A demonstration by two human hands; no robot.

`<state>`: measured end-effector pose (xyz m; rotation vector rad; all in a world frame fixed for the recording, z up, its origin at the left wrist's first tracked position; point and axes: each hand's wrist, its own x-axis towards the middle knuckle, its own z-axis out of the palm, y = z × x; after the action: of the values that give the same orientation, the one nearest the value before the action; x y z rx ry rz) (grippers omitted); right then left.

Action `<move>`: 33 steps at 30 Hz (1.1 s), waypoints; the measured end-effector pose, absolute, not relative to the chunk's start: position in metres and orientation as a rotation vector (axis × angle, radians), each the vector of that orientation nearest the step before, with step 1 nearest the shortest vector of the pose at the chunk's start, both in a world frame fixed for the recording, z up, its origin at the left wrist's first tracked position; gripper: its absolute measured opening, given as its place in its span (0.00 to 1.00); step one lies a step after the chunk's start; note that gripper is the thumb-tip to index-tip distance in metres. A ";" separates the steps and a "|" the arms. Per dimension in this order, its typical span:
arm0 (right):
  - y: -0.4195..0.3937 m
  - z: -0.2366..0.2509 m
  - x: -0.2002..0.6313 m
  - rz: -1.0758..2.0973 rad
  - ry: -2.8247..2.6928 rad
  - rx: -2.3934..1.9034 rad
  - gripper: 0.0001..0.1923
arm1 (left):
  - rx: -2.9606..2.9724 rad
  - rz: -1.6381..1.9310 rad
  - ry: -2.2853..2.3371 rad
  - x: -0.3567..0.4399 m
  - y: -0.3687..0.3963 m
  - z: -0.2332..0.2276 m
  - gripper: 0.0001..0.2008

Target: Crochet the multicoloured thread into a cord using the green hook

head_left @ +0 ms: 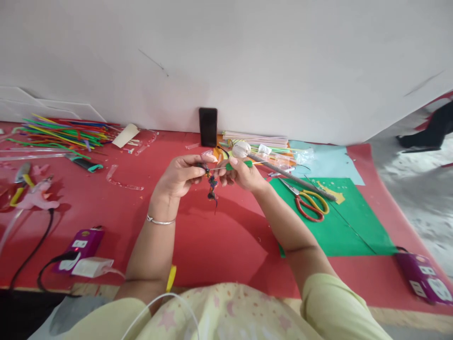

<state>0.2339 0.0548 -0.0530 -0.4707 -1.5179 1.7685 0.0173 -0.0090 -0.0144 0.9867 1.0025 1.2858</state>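
Note:
Over the middle of the table, my left hand [181,174] pinches the top of a dark knotted cord piece [211,182] with orange bits, which hangs down from the fingertips. My right hand [244,174] is closed round a thin metal needle-like tool with a green handle [244,165]. Its shaft points left and touches or nearly touches the cord by the left fingertips; the tip cannot be made out. Just behind the right hand lie a whitish rounded bud [241,149] and a long grey stem [293,178].
Scissors [311,205] lie on a green sheet [354,231] at right. A phone [208,126] leans against the wall. Pipe cleaners [67,132], a pink glue gun [38,196] and pliers [21,182] are at left. Purple power boxes [85,241] with cables sit near the front edge.

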 end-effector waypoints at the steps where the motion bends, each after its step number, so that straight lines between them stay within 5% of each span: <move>1: 0.055 -0.055 0.230 1.833 -1.440 -0.498 0.36 | 0.994 1.301 1.024 0.018 -0.009 -0.014 0.16; 7: 0.051 -0.059 0.215 2.078 -1.155 -0.669 0.33 | 1.106 1.548 1.203 0.027 -0.010 -0.015 0.19; 22: 0.025 -0.044 0.192 2.100 -0.532 -0.583 0.33 | 1.205 1.871 1.396 0.060 -0.002 -0.047 0.22; 33: 0.049 -0.066 0.213 2.012 -1.173 -0.523 0.39 | 0.775 1.388 0.938 0.030 -0.002 -0.021 0.22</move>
<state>0.2134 0.0494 -0.0659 -0.5233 -1.1727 2.0123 0.0296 -0.0025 -0.0212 0.7755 0.9383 1.3879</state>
